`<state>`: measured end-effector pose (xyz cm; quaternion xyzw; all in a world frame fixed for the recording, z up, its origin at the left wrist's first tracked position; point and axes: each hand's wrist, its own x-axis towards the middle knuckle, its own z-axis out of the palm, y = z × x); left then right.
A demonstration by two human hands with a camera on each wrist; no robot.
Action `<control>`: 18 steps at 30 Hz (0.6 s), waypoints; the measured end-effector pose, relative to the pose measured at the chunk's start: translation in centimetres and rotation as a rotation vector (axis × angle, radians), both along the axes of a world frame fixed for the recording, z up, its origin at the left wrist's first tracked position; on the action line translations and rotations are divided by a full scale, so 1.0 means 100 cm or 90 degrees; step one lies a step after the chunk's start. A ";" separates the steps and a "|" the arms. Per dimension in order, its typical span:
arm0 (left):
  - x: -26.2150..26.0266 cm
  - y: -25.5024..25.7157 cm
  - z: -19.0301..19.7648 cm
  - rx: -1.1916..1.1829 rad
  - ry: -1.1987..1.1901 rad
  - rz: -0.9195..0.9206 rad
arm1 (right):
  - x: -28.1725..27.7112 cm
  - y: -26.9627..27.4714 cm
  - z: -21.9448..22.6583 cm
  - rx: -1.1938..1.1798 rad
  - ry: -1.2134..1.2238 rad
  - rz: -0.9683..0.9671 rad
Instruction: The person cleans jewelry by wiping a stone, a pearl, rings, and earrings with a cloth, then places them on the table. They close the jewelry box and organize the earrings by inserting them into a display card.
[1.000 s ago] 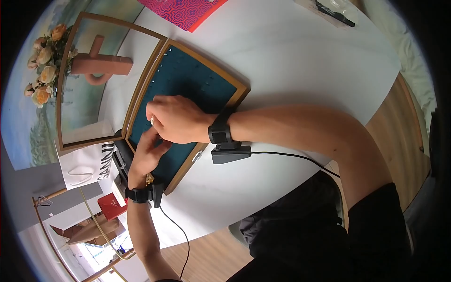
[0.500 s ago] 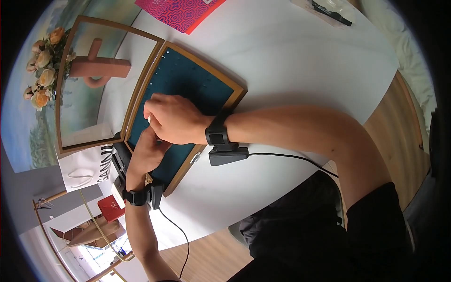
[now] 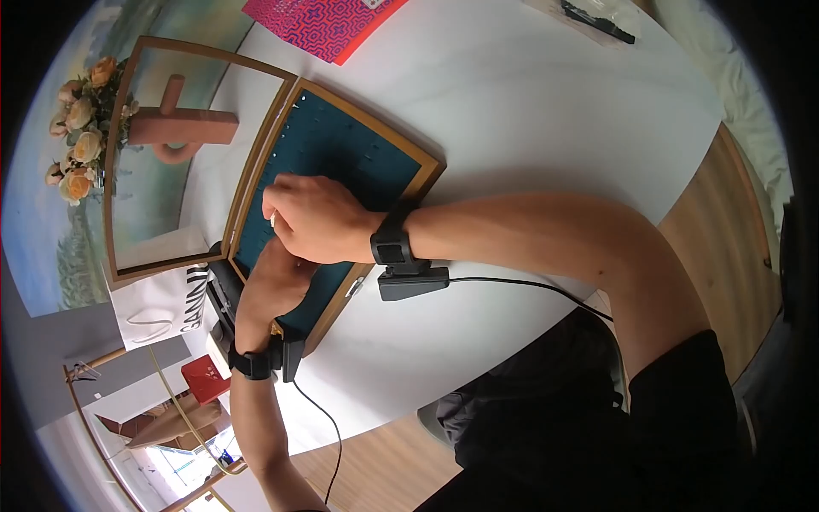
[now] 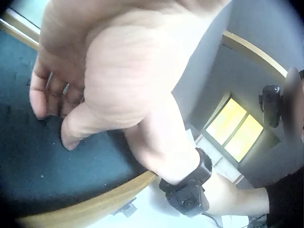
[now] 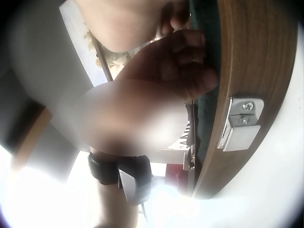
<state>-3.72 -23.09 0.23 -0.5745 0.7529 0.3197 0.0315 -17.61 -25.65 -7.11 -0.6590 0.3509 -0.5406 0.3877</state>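
Note:
A shallow wooden display case lined with dark teal fabric lies on the table, its glazed lid standing up. My right hand is low over the lining with curled fingers, pinching a small whitish thing too small to name. My left hand lies close beside it, its fingertips hidden under the right hand in the head view. In the left wrist view, the left fingers bend loosely over the lining, thumb apart, with nothing visible between. Small white dots run along the lining's hinge side.
A metal latch sits on the case's front rim. A patterned pink and red sheet and a clear package lie farther along the table. Behind the lid are a pink vase, flowers and a white bag.
My left hand has turned and slid in under the right hand; its fingers, partly seen before, are now covered. The right hand stays nearly in place.

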 end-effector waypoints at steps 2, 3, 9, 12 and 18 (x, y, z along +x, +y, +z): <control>-0.001 0.000 0.002 0.007 -0.018 0.001 | 0.000 0.000 0.000 -0.002 -0.004 0.003; -0.003 0.000 0.004 0.007 -0.016 0.001 | 0.000 0.000 0.000 -0.003 -0.006 0.006; -0.008 0.002 0.007 -0.035 -0.010 -0.018 | 0.000 0.000 -0.001 0.001 -0.004 0.014; -0.008 0.003 0.008 -0.062 -0.008 -0.022 | 0.001 0.000 -0.001 0.004 -0.003 0.014; -0.013 0.008 0.010 -0.121 -0.023 -0.029 | 0.000 0.000 -0.001 0.004 0.002 0.018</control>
